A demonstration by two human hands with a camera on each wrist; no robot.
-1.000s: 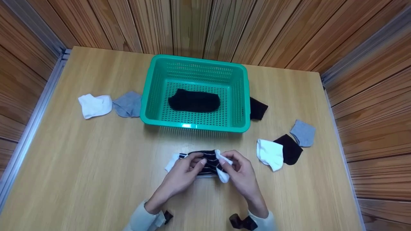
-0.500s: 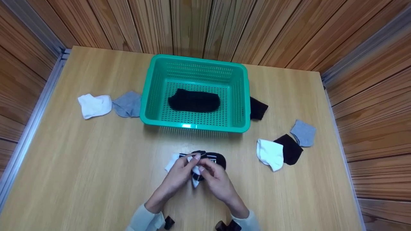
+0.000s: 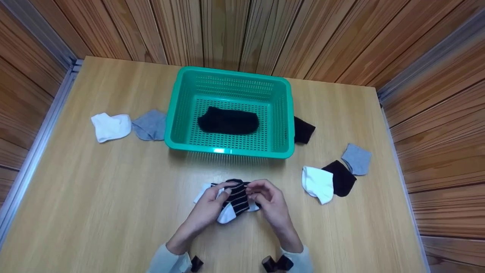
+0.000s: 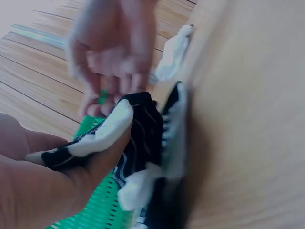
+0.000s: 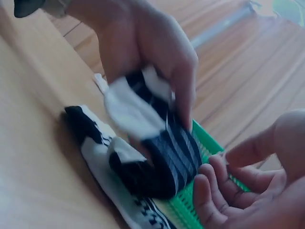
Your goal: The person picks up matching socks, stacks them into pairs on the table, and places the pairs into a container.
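Observation:
My left hand (image 3: 206, 206) grips a black sock with thin pale stripes and white patches (image 3: 238, 197), folded over between thumb and fingers. Just right of it is my right hand (image 3: 273, 201), its fingers loosely bent. In the right wrist view those fingers (image 5: 217, 191) are beside the striped fold with nothing pinched. Beneath the held sock, a second black-and-white patterned sock (image 5: 95, 148) lies on the table, mostly covered in the head view.
A green basket (image 3: 229, 151) stands behind the hands with a black sock (image 3: 228, 120) inside. White (image 3: 111, 127) and grey (image 3: 150, 125) socks lie left of it; a black one (image 3: 304, 130) pokes out at right. White (image 3: 317, 184), black (image 3: 340, 178) and grey (image 3: 356, 159) socks lie further right.
The striped sock's white end, first held at the right, was folded left toward my left hand, which now holds the fold. My right hand moved left, let go and drew back slightly right.

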